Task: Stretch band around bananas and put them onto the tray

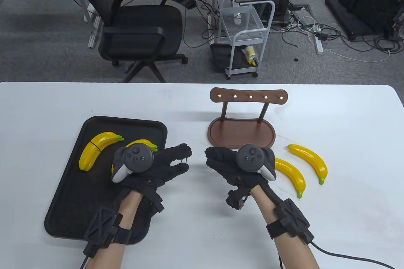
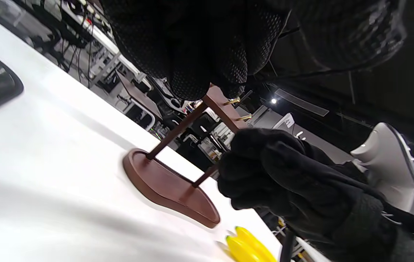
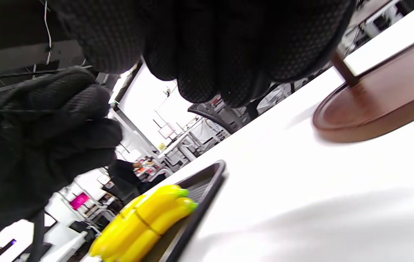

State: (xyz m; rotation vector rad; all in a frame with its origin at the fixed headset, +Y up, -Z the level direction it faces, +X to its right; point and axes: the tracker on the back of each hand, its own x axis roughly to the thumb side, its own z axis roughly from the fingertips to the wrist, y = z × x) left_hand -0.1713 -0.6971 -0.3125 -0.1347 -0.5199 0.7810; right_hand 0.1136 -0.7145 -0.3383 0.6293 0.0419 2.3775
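Observation:
Two loose yellow bananas (image 1: 290, 174) (image 1: 311, 161) lie on the white table, right of my right hand (image 1: 214, 160). That hand hovers in front of the wooden stand with its fingers curled in a fist (image 2: 265, 171); I see nothing in it. My left hand (image 1: 184, 158) hovers over the right edge of the black tray (image 1: 72, 199), and a thin dark band (image 1: 191, 154) loops between its thumb and fingertips. Two banded banana bundles (image 1: 98, 152) (image 1: 143, 144) lie on the tray; the nearer one (image 3: 145, 222) shows its band in the right wrist view.
A brown wooden stand (image 1: 241, 131) with brass pegs on its top bar stands behind the hands at mid-table. Beyond the far table edge there is an office chair (image 1: 139, 29) and a small white cart (image 1: 244, 38).

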